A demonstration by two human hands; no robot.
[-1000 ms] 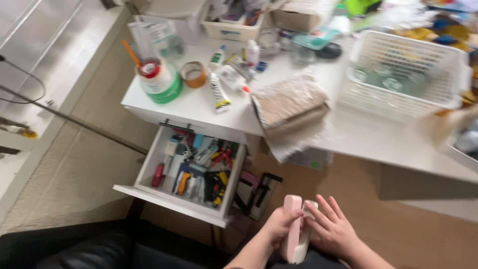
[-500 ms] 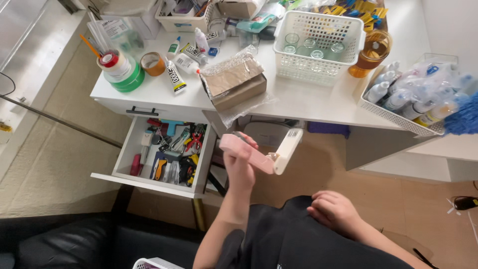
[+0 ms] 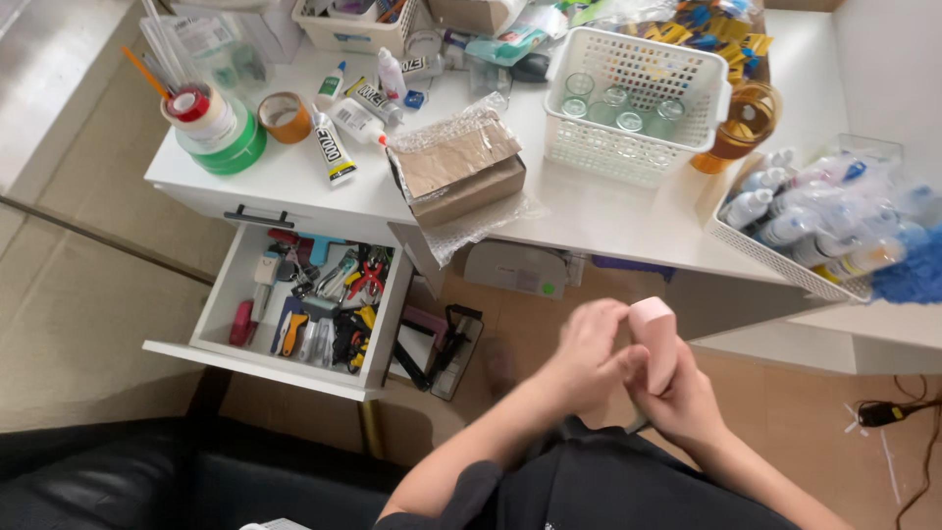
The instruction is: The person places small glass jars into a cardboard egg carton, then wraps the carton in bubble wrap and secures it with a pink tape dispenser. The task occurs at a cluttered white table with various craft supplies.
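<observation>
**Two-handed grip on a pink object, held in front of the body below a white surface**

The grip is shared: the right hand (image 3: 687, 397) closes round the lower part of a rounded pink object (image 3: 654, 339), holding it upright, and the left hand (image 3: 589, 353) wraps against its side, fingers curled and touching both the object and the other hand. Neither hand is free. The pink object sits between the palms, in the air above the brown floor, near the front edge of the white surface (image 3: 608, 221) but apart from it. Holding it close to the body, with one hand bracing and one working at the side, appears to steady it; what the fingers do on its hidden face cannot be told.

To the left, an open drawer (image 3: 294, 358) hangs out from under the surface, filled with small hand tools, among them red-handled pliers. On the surface stand a cardboard box (image 3: 461, 172) resting on bubble wrap, a white mesh basket (image 3: 638, 93) holding glass jars, a stack of tape rolls (image 3: 216, 128) and several glue tubes. A second tray (image 3: 775, 265) at the right edge carries small plastic bottles.
</observation>
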